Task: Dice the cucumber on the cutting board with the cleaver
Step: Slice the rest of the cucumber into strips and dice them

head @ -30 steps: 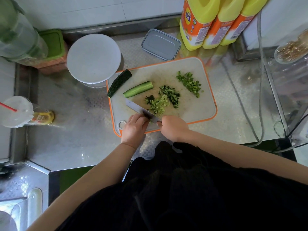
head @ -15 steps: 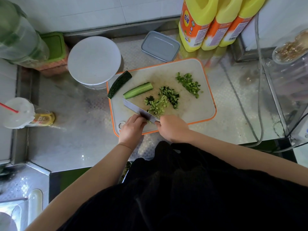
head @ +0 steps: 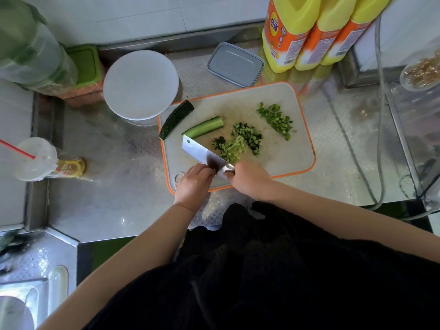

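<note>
Right hand [head: 250, 181] grips the cleaver [head: 202, 154] by its handle at the near edge of the cutting board [head: 285, 153]; blade runs from that hand toward the far left, flat side showing. Left hand [head: 195, 181] sits just beside the right, fingers curled against the heel of the blade; cannot tell whether they pinch it or only rest on it.

Diced cucumber: one pile [head: 234, 147] touching the blade's right side, a darker pile [head: 248, 136] just beyond, a third pile [head: 277, 120] toward the far right corner of the board.

Undiced stock: a cucumber strip [head: 204, 127], cut face up, lies just beyond the blade tip, long axis roughly left-right, tilted up to the right. A dark-skinned cucumber piece [head: 176, 119] overhangs the board's far left corner.

Judgement: task partway done. The strip lies ahead and left of both hands; the left hand is the nearer one to fetch and steady it, and the blade would need to cross the strip's long axis
</note>
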